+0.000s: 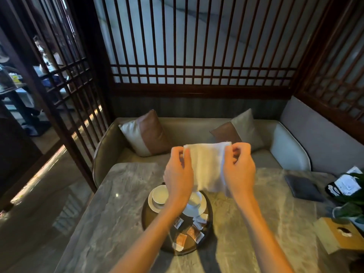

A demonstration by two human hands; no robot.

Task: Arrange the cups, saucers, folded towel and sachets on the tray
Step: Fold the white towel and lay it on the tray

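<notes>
A white towel hangs in the air above the tray, stretched between both hands. My left hand pinches its upper left corner and my right hand pinches its upper right corner. Below them a dark round tray lies on the table. It holds two white cups on white saucers: one cup at the tray's far left, the other cup partly hidden behind my left wrist and the towel. Several white and orange sachets lie scattered on the tray's near half.
The tray rests on a grey marble table. A dark folder, a potted plant and a wooden tissue box occupy its right side. A sofa with two cushions stands behind the table, under wooden lattice screens.
</notes>
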